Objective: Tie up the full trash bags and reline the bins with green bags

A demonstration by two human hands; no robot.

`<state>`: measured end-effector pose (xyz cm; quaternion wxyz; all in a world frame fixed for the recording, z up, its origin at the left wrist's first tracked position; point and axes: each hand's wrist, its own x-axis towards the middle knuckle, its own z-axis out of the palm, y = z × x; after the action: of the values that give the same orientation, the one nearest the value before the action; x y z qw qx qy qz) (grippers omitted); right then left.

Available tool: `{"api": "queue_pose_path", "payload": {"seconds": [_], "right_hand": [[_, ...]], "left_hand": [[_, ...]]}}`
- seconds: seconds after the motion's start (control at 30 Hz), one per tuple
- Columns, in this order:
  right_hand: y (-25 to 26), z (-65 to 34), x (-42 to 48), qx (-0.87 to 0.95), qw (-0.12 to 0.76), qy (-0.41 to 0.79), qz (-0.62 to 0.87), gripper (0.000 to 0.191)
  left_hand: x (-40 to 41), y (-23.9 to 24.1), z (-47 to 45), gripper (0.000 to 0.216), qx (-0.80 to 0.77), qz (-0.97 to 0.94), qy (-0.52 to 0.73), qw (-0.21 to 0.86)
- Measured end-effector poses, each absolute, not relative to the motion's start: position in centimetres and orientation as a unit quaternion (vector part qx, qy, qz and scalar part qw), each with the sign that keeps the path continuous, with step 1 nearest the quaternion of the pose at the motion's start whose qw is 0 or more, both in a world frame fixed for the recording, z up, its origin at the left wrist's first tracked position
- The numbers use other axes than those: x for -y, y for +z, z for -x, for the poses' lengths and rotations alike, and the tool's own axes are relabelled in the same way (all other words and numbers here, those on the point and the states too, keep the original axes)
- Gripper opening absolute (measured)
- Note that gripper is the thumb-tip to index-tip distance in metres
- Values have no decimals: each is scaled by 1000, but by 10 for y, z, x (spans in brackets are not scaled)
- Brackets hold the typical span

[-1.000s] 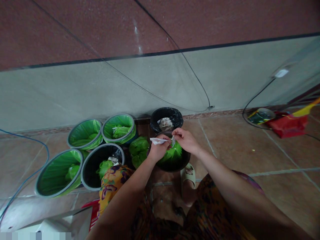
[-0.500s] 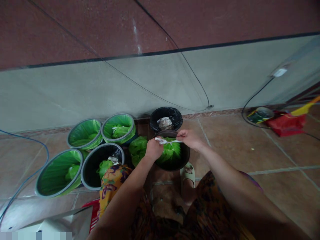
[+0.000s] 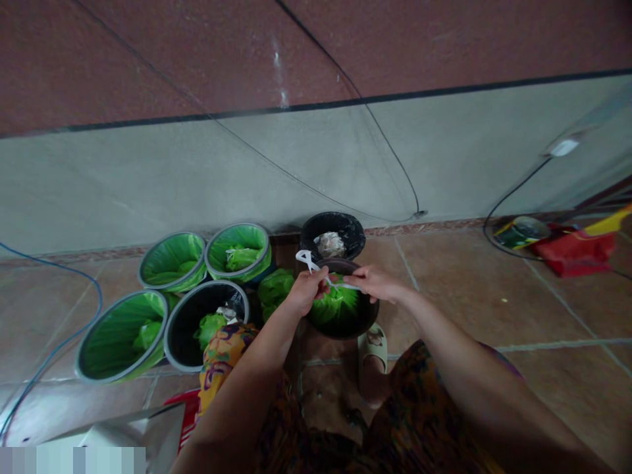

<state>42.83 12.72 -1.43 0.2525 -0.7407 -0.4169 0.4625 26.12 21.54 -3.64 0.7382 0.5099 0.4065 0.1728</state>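
A green plastic bag (image 3: pixel 336 305) sits gathered inside a dark bin (image 3: pixel 366 320) between my feet. White drawstrings (image 3: pixel 306 258) come from the bag's neck. My left hand (image 3: pixel 307 289) pinches the drawstring, and a loop of it sticks up beyond the fingers. My right hand (image 3: pixel 378 284) has its fingers closed on the other stretch of the drawstring, over the right side of the bin. Both hands are just above the bag. The fingertips are partly hidden.
Left stand several lined bins, among them a black-lined bin (image 3: pixel 170 326) and a green-lined bin (image 3: pixel 81 359). Another green bag (image 3: pixel 276 293) lies beside my bin. Behind is a black bin (image 3: pixel 363 230) holding crumpled waste. A red dustpan (image 3: pixel 573 250) and a tin (image 3: pixel 522 232) are at right.
My left hand has moved slightly down and right, closer to my right hand. A drawstring loop now stands up past the left fingers. The view has shifted slightly.
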Motion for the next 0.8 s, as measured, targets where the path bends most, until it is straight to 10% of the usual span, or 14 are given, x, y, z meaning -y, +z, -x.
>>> {"api": "queue_pose_path", "payload": {"seconds": [0.8], "right_hand": [[-17,-427,-135,350,497,522,598,32]], "left_hand": [[-207,-53,-267,29,-290,-713,158,619]]}}
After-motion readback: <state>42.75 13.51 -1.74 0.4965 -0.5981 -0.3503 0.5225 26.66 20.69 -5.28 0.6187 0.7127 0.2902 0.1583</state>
